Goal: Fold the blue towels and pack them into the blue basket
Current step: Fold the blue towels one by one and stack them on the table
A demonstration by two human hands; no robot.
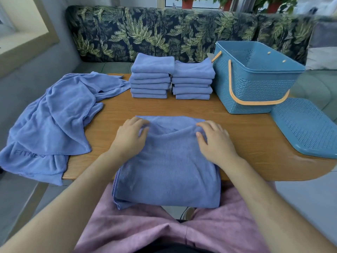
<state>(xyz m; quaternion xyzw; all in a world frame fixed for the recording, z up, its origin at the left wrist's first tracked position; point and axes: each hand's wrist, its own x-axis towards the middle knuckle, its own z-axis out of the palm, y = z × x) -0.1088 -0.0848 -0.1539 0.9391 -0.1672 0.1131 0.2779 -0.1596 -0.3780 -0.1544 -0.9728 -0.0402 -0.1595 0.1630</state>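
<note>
A blue towel (167, 172), folded over in layers, lies at the near edge of the wooden table (182, 108) and hangs over onto my lap. My left hand (130, 136) grips its upper left part, fingers curled into the raised fold. My right hand (215, 141) pinches the upper right part of the same fold. Two stacks of folded blue towels stand at the back of the table, the left stack (150, 77) beside the right stack (193, 81). The blue basket (255, 83) with an orange handle stands at the back right and looks empty.
A heap of unfolded blue towels (54, 115) covers the table's left end and hangs over its edge. The basket's blue lid (306, 126) lies flat at the right edge. A leaf-patterned sofa (164, 31) runs behind the table.
</note>
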